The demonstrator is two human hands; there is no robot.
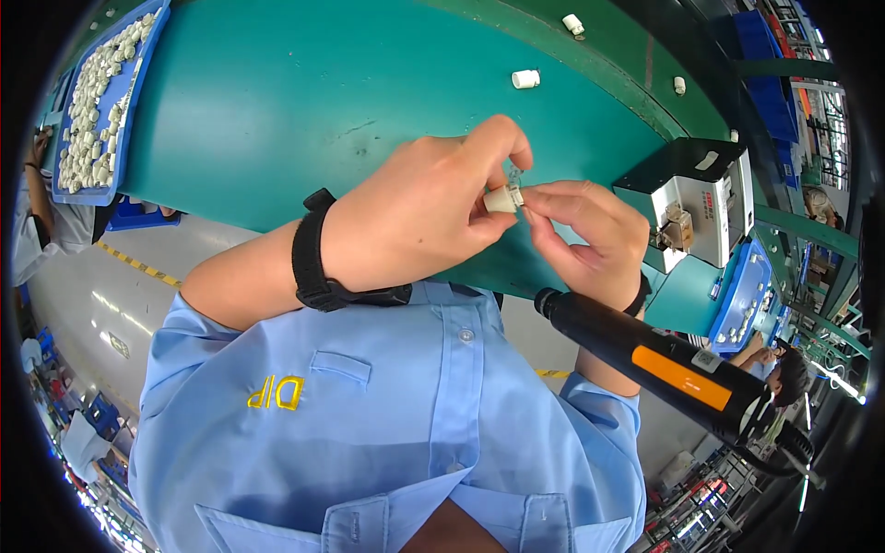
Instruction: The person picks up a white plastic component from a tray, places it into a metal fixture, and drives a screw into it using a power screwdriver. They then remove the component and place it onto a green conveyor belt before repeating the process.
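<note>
Over the green work table [267, 92], my left hand [424, 198] has its fingers closed round a small white cylindrical plastic part [500, 199]. A small clear piece [515, 173] shows at the upper side of that part, beside my left fingertips. My right hand [595, 230] comes in from the other side, thumb and index finger pinched together at the white part's right end. Whatever lies between those right fingertips is too small to make out. Farther back on the table, a similar white part [525, 79] lies on its side.
A blue tray [129, 115] full of small white parts stands at the far left. To the right sits a black and silver bench machine [701, 203], with another blue tray [742, 295] beyond. A black power screwdriver [645, 355] hangs near my right forearm. White parts [573, 25] lie on the back ledge.
</note>
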